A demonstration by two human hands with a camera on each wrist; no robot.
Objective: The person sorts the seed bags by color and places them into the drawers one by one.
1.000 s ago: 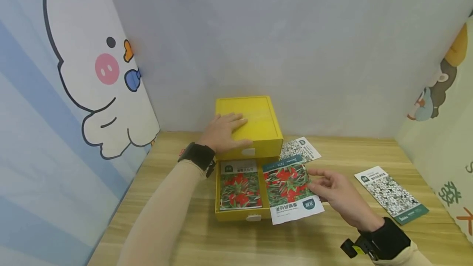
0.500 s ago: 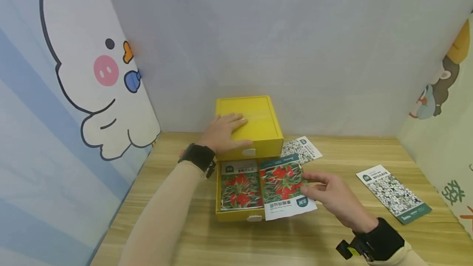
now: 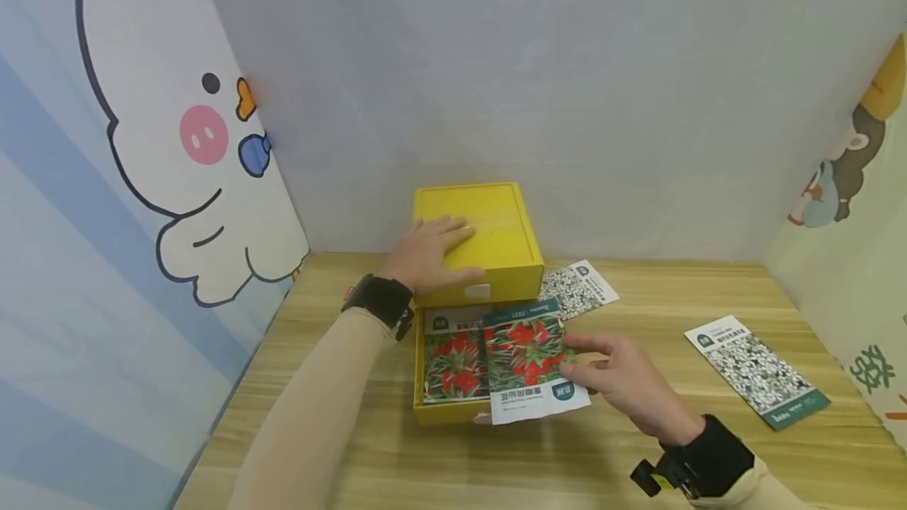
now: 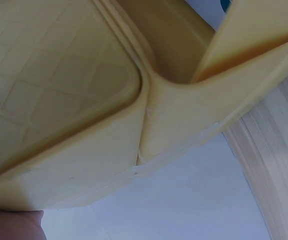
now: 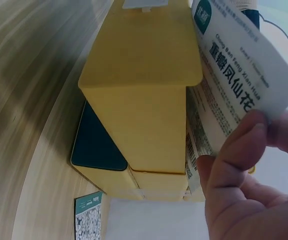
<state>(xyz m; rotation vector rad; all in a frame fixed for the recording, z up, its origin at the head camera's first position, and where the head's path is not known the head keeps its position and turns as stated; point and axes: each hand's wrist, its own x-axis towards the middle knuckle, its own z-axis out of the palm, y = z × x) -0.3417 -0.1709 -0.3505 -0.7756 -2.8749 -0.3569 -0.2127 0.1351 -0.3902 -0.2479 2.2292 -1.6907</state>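
Observation:
A yellow box (image 3: 499, 238) stands by the back wall with its front drawer (image 3: 453, 415) pulled out. My left hand (image 3: 427, 256) rests on the box top, fingers extended. In the left wrist view only a bit of that hand (image 4: 13, 226) shows, beside the box. Between thumb and fingers, my right hand (image 3: 631, 384) pinches a seed packet (image 3: 526, 356) with red flowers by its right edge. The packet hangs over the drawer's right part and overlaps another red-flower packet (image 3: 449, 372) lying in the left part. The right wrist view shows the held packet's white end (image 5: 229, 65) above the drawer.
A white-flower seed packet (image 3: 577, 290) lies just right of the box, partly hidden behind it. Another white-flower packet (image 3: 758, 372) lies farther right on the wooden table (image 3: 397, 463). Printed cloth walls enclose the back and sides.
My right hand has moved the red-flower packet leftward, so it now covers part of the packet in the drawer. The left hand has stayed on the box top.

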